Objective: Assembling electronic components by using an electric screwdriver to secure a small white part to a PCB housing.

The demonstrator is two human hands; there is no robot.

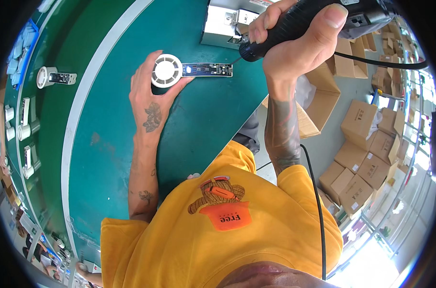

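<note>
My left hand (148, 91) is closed around the round, vented head of a white handheld-fan-like unit (166, 71). Its handle points right over the green bench and lies uncovered, with a dark circuit board (206, 70) showing inside. In my right hand (294, 60) I grip a black corded electric screwdriver (287, 31), tilted down to the left. The thin bit (235, 61) reaches to the far right end of the handle; whether it touches a screw there is too small to tell.
A silver metal box (220, 26) stands at the bench's far edge. On the left, a green conveyor belt (50, 129) behind a pale rail carries similar white units (46, 78). Cardboard boxes (359, 163) are stacked on the right, an open carton (318, 103) closer. The black cable (318, 211) hangs beside me.
</note>
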